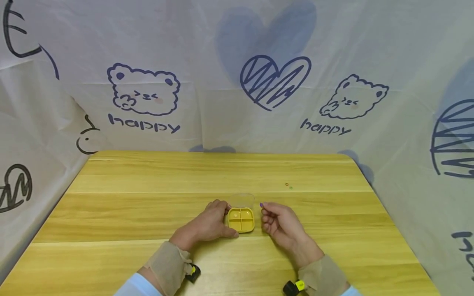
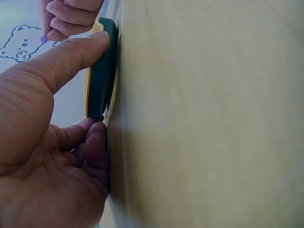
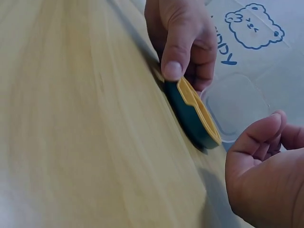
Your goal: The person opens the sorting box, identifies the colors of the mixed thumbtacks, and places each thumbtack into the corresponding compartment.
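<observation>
A small pill box [image 1: 241,231] with four yellow compartments stands on the table, its clear lid [image 1: 242,200] swung up at the back. Seen from the wrists, the outer shell of the box [image 2: 103,71] is dark green. My left hand [image 1: 209,224] grips the box from the left, thumb along the front edge and fingers at the back corner. Something tiny shows in its back left compartment. Just right of the box, my right hand [image 1: 283,226] pinches a tiny purple piece [image 1: 261,204] between thumb and index finger; its shape is mostly hidden.
Two tiny rings, a reddish one [image 1: 286,184] and a green one [image 1: 291,188], lie on the wooden table [image 1: 148,176] beyond my right hand. White cloth [image 1: 207,107] with drawn bears and hearts hangs behind the table and at both sides.
</observation>
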Available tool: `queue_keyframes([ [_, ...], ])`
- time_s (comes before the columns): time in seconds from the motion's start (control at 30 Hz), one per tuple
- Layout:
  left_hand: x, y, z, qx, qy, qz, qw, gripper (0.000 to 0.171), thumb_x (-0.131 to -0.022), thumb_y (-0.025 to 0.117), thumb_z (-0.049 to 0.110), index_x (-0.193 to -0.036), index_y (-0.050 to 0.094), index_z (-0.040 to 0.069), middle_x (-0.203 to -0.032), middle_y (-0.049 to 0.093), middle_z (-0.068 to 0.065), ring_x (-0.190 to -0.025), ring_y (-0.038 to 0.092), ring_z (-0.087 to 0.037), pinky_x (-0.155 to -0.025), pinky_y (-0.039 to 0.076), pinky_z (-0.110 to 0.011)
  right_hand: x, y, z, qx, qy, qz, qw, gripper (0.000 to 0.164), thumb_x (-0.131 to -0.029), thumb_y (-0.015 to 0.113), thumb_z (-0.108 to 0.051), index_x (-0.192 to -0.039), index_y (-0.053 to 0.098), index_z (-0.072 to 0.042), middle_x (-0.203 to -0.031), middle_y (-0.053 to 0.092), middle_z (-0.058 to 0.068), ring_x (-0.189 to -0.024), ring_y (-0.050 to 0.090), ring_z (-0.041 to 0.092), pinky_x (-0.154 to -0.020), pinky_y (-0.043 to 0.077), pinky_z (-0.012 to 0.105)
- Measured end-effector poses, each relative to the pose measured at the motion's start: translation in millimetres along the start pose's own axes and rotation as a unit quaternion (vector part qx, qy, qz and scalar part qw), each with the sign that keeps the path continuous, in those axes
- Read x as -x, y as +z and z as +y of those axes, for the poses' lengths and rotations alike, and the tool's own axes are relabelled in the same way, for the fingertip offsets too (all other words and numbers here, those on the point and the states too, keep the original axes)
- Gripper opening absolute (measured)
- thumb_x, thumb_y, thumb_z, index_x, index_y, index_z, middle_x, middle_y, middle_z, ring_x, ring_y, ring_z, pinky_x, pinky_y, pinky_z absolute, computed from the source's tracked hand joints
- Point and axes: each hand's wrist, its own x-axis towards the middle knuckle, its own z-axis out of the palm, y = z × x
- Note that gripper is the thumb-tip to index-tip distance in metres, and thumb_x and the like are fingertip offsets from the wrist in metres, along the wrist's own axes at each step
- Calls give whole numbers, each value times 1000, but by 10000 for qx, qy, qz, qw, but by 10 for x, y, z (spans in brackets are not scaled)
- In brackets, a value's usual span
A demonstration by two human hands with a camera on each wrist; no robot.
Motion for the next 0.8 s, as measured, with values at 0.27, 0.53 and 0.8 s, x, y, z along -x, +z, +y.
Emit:
queue_keyframes([
  [0.27, 2, -15, 12, 7, -48, -39, 10000, 68, -69, 83, 41, -116, 52, 3, -103, 51, -7, -94, 44, -22, -87, 42, -42, 9, 7, 51, -1039, 477, -502, 9922, 10, -96, 54, -13, -90, 61, -9, -76, 63, -2, -64, 52, 8, -57, 42, 22],
  [0.53, 11, -16, 19, -14, -62, -55, 10000, 69, -70, 83, 41, -117, 51, 3, -104, 51, -8, -94, 44, -22, -86, 42, -42, 5, 2, 99, -1808, 773, -1094, 9744, 13, -100, 47, -15, -91, 56, -11, -79, 57, -3, -66, 46, 6, -59, 39, 20],
  [0.8, 4, -8, 11, 0, -79, -69, 9999, 70, -70, 82, 42, -119, 51, 3, -107, 51, -8, -96, 44, -22, -88, 42, -43, 3, -4, 160, -2204, 631, -1917, 9543, 19, -104, 39, -17, -95, 55, -11, -83, 58, -3, -68, 45, 7, -61, 40, 20],
])
